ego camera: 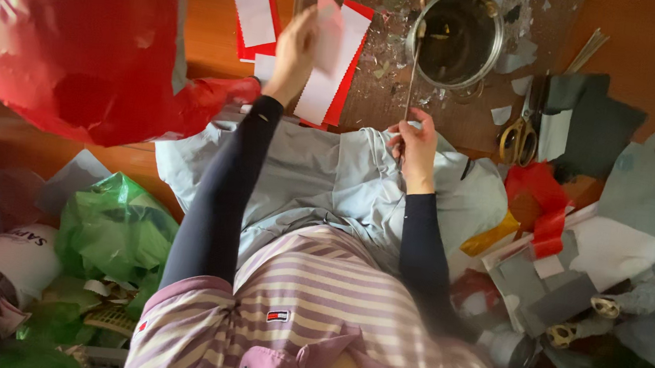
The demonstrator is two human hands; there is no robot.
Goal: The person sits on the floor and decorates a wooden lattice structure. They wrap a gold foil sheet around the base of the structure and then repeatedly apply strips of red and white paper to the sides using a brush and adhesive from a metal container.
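Wooden worktop, littered with paper scraps. Left hand raised, fingers pinching white strip; right hand on pale cloth, fingers closed on thin stick. More red-and-white strips, tin, scissors lying untouched.

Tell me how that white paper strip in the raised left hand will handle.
The white paper strip looks thin, so probably light and floppy, bending beyond the left hand. It likely creases or tears easily, like the scraps around the metal pot.
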